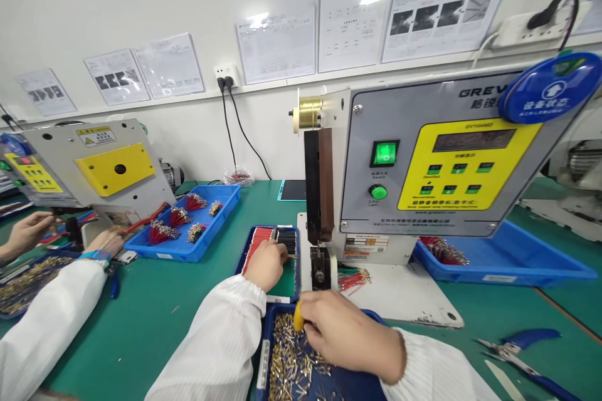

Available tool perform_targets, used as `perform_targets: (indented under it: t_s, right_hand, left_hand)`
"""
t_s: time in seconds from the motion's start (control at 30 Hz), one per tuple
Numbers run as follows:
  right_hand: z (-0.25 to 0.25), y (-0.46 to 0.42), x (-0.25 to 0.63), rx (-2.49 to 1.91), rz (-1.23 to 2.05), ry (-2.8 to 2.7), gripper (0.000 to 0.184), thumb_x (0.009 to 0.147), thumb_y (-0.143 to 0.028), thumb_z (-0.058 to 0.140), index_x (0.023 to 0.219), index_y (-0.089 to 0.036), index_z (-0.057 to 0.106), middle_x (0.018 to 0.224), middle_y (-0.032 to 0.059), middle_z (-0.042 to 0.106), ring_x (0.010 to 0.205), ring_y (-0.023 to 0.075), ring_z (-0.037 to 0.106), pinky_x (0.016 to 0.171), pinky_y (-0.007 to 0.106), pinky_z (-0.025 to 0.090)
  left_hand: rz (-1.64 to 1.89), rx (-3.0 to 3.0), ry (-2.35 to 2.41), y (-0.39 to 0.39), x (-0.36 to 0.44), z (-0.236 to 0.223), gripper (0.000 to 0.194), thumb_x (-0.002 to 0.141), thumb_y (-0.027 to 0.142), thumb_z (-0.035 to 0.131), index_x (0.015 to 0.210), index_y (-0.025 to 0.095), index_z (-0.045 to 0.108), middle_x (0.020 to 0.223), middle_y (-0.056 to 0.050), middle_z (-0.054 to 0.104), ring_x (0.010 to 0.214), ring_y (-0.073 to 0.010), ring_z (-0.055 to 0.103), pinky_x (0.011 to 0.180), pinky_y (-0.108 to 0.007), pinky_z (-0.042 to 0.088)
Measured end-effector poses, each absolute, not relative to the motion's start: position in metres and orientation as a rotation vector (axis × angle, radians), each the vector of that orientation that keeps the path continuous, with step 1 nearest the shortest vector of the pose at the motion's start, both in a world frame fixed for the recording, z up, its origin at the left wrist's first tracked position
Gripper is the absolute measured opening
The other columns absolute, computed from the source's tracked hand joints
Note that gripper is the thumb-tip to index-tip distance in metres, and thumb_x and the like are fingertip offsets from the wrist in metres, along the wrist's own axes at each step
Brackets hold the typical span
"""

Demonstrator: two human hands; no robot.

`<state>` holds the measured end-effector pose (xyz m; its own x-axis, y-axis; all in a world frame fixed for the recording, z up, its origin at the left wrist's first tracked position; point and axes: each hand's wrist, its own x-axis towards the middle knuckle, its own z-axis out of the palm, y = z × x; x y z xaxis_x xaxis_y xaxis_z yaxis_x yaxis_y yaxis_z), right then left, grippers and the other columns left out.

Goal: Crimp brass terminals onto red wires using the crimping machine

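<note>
At seven o'clock, left hand point(266, 263) bent over black wires point(288, 237), grip unclear; five o'clock, right hand point(345, 329) curled, pinch hidden, above gold-coloured terminals point(288, 354) at six. Likely picking step; next move called for singling out pieces.

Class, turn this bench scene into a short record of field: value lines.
Left hand: at the black wires in the wire tray
Right hand: over the parts tray, yellow cover on a finger
Grip: unclear for both
Parts tray contents: loose gold pieces
Machine: grey, green switch lit
Pliers: blue-handled, on the bench
Co-worker's hands: at another machine, left
</note>
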<state>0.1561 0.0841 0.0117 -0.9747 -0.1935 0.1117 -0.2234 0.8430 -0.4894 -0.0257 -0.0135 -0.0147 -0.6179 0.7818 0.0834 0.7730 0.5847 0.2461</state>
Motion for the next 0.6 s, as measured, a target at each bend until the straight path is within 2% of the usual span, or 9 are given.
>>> perform_targets:
  t_s: [0.17,0.23,0.43,0.6]
  right_hand:
    - [0.023,0.114,0.159,0.075,1.719,-2.696,0.012,0.076,-0.014,0.057,0.086,-0.016,0.064,0.079,0.0036,0.071,0.064,0.013,0.062,0.056,0.022,0.045]
    - [0.025,0.129,0.159,-0.054,1.955,-2.504,0.012,0.077,-0.021,0.06,0.086,-0.015,0.064,0.08,0.0044,0.071,0.062,0.0126,0.062,0.055,0.023,0.046]
    - [0.014,0.152,0.149,-0.375,1.99,-2.149,0.025,0.073,-0.037,0.069,0.083,-0.016,0.06,0.063,-0.0015,0.062,0.046,0.008,0.05,0.045,0.021,0.042]
    - [0.004,0.147,0.137,-0.382,1.91,-1.997,0.028,0.071,-0.041,0.068,0.08,-0.017,0.056,0.057,-0.0031,0.058,0.043,0.0083,0.047,0.041,0.021,0.035]
  left_hand:
    - [0.425,1.347,2.775,-0.013,-0.027,-0.014,0.018,0.082,0.007,0.052,0.079,0.017,0.067,0.087,-0.007,0.066,0.089,-0.0206,0.058,0.079,-0.03,0.04]
    - [0.427,1.349,2.773,-0.013,-0.027,-0.013,0.019,0.082,0.006,0.052,0.079,0.018,0.067,0.087,-0.007,0.066,0.089,-0.0207,0.057,0.08,-0.03,0.04]
    - [0.398,1.363,2.766,-0.013,-0.026,-0.013,0.017,0.081,0.011,0.055,0.074,0.019,0.069,0.083,-0.007,0.066,0.088,-0.0225,0.057,0.078,-0.031,0.04]
    - [0.394,1.36,2.794,-0.011,-0.026,-0.017,0.019,0.083,0.008,0.052,0.074,0.018,0.065,0.087,-0.008,0.065,0.087,-0.0216,0.057,0.076,-0.031,0.04]
